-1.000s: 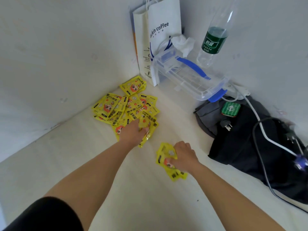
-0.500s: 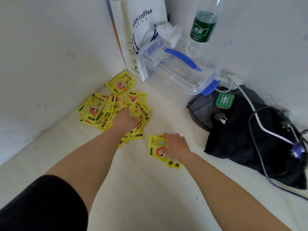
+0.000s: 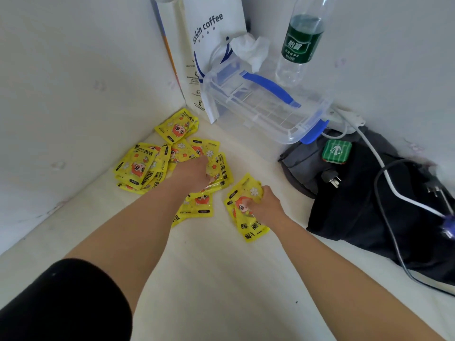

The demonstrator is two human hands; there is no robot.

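Several yellow packets with a cartoon face lie scattered on a white surface near the corner of two white walls. My left hand reaches into the pile, its fingers curled round one packet at the pile's right edge. My right hand grips a small stack of the same packets, which sits apart to the right of the pile. More packets lie partly under my left forearm.
A clear plastic box with blue handle and clips stands behind the pile. Behind it are a white coffee paper bag, a crumpled tissue and a water bottle. A dark bag with cables and a green tin lies right.
The view has shifted nearer to the corner. My left hand has closed round a packet at the pile's right edge. My right hand still holds its stack, now lifted slightly toward the pile.
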